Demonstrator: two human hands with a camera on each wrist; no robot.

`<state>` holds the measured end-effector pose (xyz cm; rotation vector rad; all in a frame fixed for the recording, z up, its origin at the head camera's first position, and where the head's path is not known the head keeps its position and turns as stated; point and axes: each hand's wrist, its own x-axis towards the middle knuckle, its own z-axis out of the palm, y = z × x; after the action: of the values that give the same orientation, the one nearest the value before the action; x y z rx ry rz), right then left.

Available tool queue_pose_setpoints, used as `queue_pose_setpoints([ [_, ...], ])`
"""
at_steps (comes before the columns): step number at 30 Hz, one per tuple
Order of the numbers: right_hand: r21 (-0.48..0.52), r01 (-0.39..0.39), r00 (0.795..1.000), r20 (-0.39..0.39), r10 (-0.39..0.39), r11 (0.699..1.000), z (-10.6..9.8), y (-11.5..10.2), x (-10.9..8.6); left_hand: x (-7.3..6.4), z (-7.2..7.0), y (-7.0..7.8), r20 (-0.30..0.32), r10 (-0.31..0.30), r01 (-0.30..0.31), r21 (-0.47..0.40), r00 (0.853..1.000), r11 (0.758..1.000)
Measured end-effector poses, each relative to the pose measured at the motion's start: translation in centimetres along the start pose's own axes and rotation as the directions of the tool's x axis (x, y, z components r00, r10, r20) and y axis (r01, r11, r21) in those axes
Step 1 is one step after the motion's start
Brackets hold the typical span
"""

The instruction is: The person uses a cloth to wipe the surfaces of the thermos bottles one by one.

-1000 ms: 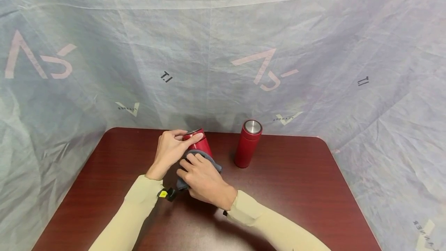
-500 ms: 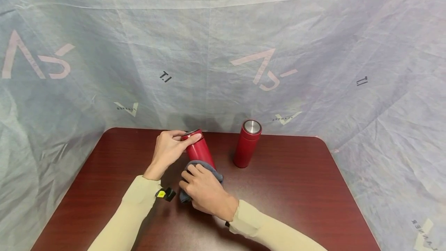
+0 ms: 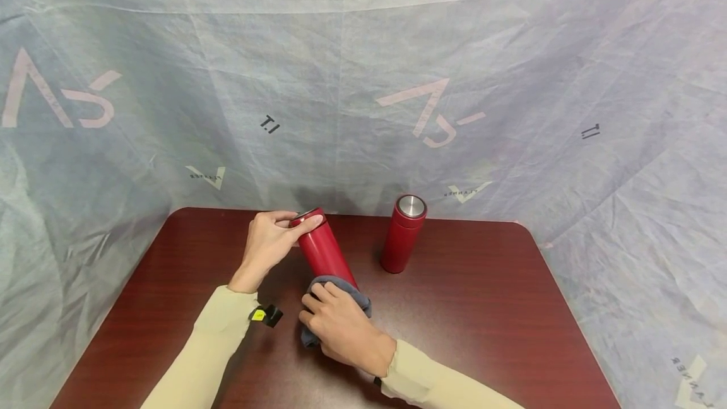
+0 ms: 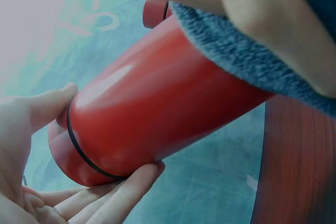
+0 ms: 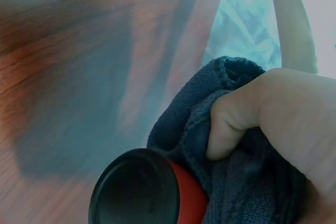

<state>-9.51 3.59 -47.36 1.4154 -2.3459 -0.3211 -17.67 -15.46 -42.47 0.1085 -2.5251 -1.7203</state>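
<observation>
A red thermos (image 3: pixel 325 251) leans with its lid end up and to the left. My left hand (image 3: pixel 267 242) grips it near the lid, thumb on one side and fingers on the other, as the left wrist view shows around the black ring. Round the lower part of the thermos my right hand (image 3: pixel 343 324) holds a dark blue-grey cloth (image 5: pixel 189 119) against its side. The black base (image 5: pixel 136 190) of the thermos shows past the cloth in the right wrist view, apart from the table. Some right fingers are hidden by the cloth.
A second red thermos (image 3: pixel 403 235) with a silver lid top stands upright to the right. The brown wooden table (image 3: pixel 466 308) carries it. Behind and at both sides hangs a grey printed fabric sheet (image 3: pixel 318 81).
My right hand and the cloth have slid down the thermos toward its base, baring more red body. The left hand has shifted slightly left with the lid end. The standing thermos is unmoved.
</observation>
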Motion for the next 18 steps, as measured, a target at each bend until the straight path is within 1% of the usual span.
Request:
queue_pose_setpoints([
  [5, -0.005, 0.005, 1.000, 0.007, -0.005, 1.000, 0.00, -0.12, -0.11, 0.04, -0.10, -0.21, -0.007, 0.004, -0.004, -0.004, 1.000, 1.000],
  [8, 0.014, 0.002, 1.000, 0.000, -0.002, 1.000, -0.04, -0.12, -0.09, 0.05, -0.15, -0.31, -0.009, 0.005, -0.005, -0.013, 1.000, 1.000],
  [13, 0.050, -0.019, 0.999, -0.032, 0.020, 0.999, -0.12, 0.03, 0.19, 0.06, -0.20, -0.43, -0.002, -0.006, 0.006, -0.023, 1.000, 1.000],
  [18, 0.042, -0.040, 0.996, -0.072, 0.043, 0.998, -0.23, 0.55, 0.78, 0.06, -0.22, -0.39, 0.005, -0.012, 0.012, -0.015, 1.000, 1.000],
])
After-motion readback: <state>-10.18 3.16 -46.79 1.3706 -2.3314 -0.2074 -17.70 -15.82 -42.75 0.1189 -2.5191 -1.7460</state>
